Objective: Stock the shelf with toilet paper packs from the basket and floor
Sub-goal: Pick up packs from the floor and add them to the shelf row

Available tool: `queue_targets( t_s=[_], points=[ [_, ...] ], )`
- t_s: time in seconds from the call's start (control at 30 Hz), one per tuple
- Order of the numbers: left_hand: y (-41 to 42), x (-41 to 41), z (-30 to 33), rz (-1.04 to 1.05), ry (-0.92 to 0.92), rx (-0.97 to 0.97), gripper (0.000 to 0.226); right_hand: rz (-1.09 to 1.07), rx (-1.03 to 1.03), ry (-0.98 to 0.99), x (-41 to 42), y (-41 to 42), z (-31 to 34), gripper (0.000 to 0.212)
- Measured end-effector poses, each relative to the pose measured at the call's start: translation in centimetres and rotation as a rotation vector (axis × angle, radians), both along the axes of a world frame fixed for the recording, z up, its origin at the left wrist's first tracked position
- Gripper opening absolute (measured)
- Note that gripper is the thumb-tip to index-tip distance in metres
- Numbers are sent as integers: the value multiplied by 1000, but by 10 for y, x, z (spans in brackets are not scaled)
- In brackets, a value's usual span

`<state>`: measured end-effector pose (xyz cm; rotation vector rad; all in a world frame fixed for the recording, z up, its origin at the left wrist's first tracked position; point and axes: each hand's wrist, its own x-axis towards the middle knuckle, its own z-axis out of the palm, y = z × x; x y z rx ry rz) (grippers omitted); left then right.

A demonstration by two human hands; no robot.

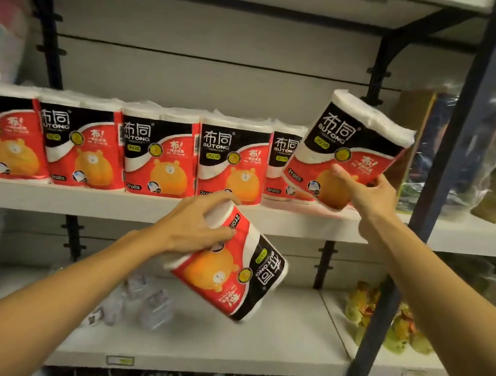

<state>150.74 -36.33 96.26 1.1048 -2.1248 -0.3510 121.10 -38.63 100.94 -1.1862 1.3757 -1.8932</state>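
I am holding a tilted toilet paper pack over the shelf, right of the row of packs, my right hand gripping its bottom; my left hand is clasping an upside-down pack below the shelf edge.

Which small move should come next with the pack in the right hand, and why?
Probably lower it upright: the right hand holds its pack tilted above the shelf, at the right end of the row of packs.
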Motion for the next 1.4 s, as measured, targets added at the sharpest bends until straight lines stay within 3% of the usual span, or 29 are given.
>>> queue_targets(
  t_s=[0.17, 0.3, 0.47, 0.63, 0.8, 0.93, 1.1, 1.2, 1.27, 1.33, 1.4],
  points=[
    [5, -19, 3, 61, 6, -22, 45, 28, 52, 154, -6, -38, 0, 65],
    [11, -26, 7, 88, 51, -48, 48, 165, 96, 160, -3, -68, -10, 59],
    [13, -24, 9, 142, 90, -36, 50, 226, 165, 257, -6, -89, -20, 68],
    [16, -26, 10, 167, 118, -34, 47, 154, 139, 387, -4, -87, -26, 68],
    [18, -28, 11, 164, 145, -91, 46, 135, 218, 398, -1, -78, -26, 86],
    [21, -26, 13, 145, 207, -97, 42, -9, 141, 413, 4, -67, -35, 95],
    [27, -27, 14, 126, 398, -132, 41, -104, 25, 395, 15, -44, -36, 60],
    [26, -32, 14, 102, 576, -114, 39, 37, -15, 392, 24, -17, -34, 47],
    [23, -38, 16, 71, 694, -86, 36, 255, 5, 323, 30, 5, -32, 48],
    [21, -49, 20, 53, 762, -76, 33, 458, 38, 259, 32, 21, -32, 47],
    [19, -62, 22, 19, 806, -63, 29, 519, 25, 270, 29, 29, -34, 42]
  ],
)
